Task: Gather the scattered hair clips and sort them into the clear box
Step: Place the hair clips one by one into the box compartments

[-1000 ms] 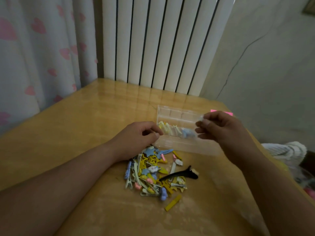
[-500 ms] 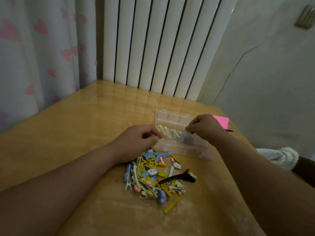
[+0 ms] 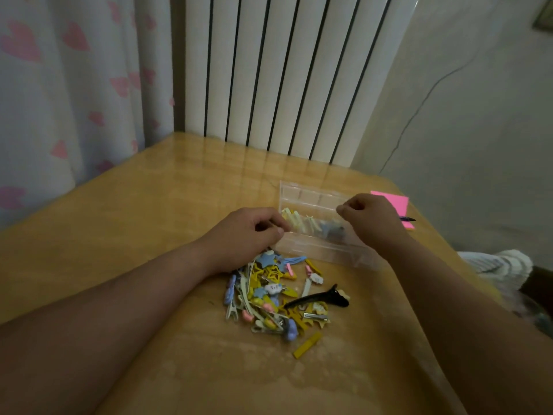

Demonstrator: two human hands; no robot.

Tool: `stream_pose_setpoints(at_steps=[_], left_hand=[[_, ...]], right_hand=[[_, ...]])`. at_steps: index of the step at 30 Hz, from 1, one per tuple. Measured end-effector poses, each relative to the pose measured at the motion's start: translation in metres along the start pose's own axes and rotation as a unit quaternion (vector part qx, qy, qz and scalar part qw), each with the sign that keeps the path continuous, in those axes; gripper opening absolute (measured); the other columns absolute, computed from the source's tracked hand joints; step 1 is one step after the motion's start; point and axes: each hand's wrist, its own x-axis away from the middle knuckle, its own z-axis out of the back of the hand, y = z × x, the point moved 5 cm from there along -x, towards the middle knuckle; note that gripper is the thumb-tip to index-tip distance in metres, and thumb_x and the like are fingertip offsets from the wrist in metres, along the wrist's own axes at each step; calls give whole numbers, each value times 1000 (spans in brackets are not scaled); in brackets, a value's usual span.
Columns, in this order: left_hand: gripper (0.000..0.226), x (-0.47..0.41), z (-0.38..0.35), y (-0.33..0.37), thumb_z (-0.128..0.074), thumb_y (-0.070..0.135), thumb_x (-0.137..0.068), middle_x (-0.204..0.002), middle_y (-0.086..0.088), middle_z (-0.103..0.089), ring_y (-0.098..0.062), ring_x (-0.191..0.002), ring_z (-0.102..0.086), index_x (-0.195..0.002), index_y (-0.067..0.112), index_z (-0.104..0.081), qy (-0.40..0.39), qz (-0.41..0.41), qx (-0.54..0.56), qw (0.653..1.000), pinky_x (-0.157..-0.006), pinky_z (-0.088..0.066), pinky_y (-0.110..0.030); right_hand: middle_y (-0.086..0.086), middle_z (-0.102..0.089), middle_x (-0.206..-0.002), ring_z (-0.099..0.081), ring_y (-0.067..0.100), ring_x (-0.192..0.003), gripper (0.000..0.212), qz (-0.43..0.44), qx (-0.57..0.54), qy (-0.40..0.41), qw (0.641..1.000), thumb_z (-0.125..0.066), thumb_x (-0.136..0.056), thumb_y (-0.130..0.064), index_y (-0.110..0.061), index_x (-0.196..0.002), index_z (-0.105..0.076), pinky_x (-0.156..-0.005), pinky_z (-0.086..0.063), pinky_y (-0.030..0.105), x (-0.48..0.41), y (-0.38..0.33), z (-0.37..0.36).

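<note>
Left hand (image 3: 254,232) and right hand (image 3: 369,218) curl over the clear rectangular plastic box (image 3: 314,200); whether they grip anything is unclear. Star-shaped and slim clips (image 3: 269,292) heap on the glossy tabletop (image 3: 149,220).

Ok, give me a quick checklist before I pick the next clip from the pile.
1. Clear box open: ok.
2. Yellow clips and blue clips grouped apart inside it: ok.
3. Right hand free: cannot tell, its fingers curl above the box.
4. Left hand steadying the box: cannot tell.
5. Pile lies near the box: ok.
6. Every clip gathered: not ok, a stray yellow clip lies apart from the pile.
</note>
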Motion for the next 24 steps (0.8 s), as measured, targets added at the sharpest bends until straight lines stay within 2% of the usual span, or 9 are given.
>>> stream_pose_setpoints(at_steps=[3, 7, 9, 11, 13, 15, 19, 24], left_hand=[[16, 1, 1, 0, -63, 25, -105, -95, 2, -73, 1, -78, -65, -110, 29, -78, 3, 5, -1, 1000, -71, -50, -14], [16, 1, 1, 0, -63, 25, -106, -99, 1, -74, -5, -84, -69, -111, 28, -78, 3, 9, -6, 1000, -69, -51, -10], [16, 1, 1, 0, -63, 24, -106, -101, 2, -75, -8, -87, -70, -111, 28, -78, 3, 11, -8, 1000, -69, -50, -10], [16, 0, 1, 0, -63, 23, -106, -100, 3, -76, -7, -87, -71, -111, 28, -78, 3, 11, -9, 1000, -69, -50, -10], [16, 0, 1, 0, -64, 24, -105, -97, 6, -75, -3, -84, -69, -110, 29, -78, 4, 8, -10, 1000, -70, -50, -10], [16, 0, 1, -1, -64, 24, -105, -93, 6, -74, 0, -81, -66, -110, 29, -78, 4, 4, -13, 1000, -70, -49, -11], [15, -1, 1, -1, -64, 23, -105, -93, 4, -73, -2, -80, -65, -110, 29, -78, 3, 0, -15, 1000, -71, -50, -14], [16, -1, 1, -2, -64, 25, -105, -92, 6, -74, -5, -82, -67, -108, 33, -77, 0, 3, -8, 1000, -73, -53, -20]], right_hand=[[-7, -71, -89, -65, 12, -85, 18, 34, -37, 50, 997, -68, -100, -32, -16, -99, -75, -80, -56, 36, 17, -4, 9], [-11, -69, -83, -62, 2, -76, 14, 95, -89, 89, 988, -68, -100, -30, -18, -97, -75, -67, -46, 21, 55, -26, 27], [-10, -70, -78, -64, 2, -73, 10, 119, -106, 27, 987, -70, -99, -29, -23, -94, -75, -63, -46, 15, 72, -37, 30], [-13, -72, -77, -66, 1, -73, 7, 134, -88, -82, 984, -73, -97, -30, -29, -90, -75, -61, -47, 11, 84, -46, 24], [-16, -73, -79, -67, -1, -74, 6, 144, -31, -165, 975, -76, -95, -30, -32, -90, -77, -65, -49, 14, 90, -49, 15], [-15, -74, -86, -67, -1, -78, 3, 146, 47, -214, 965, -77, -94, -32, -33, -95, -78, -70, -51, 19, 94, -50, 6], [-16, -67, -92, -61, 2, -78, 13, 155, 171, -247, 941, -76, -94, -40, -37, -106, -77, -67, -49, 23, 99, -50, -6], [-15, -64, -92, -61, 4, -81, 12, 144, 186, -238, 942, -75, -93, -43, -34, -101, -74, -71, -54, 28, 100, -50, -5]])
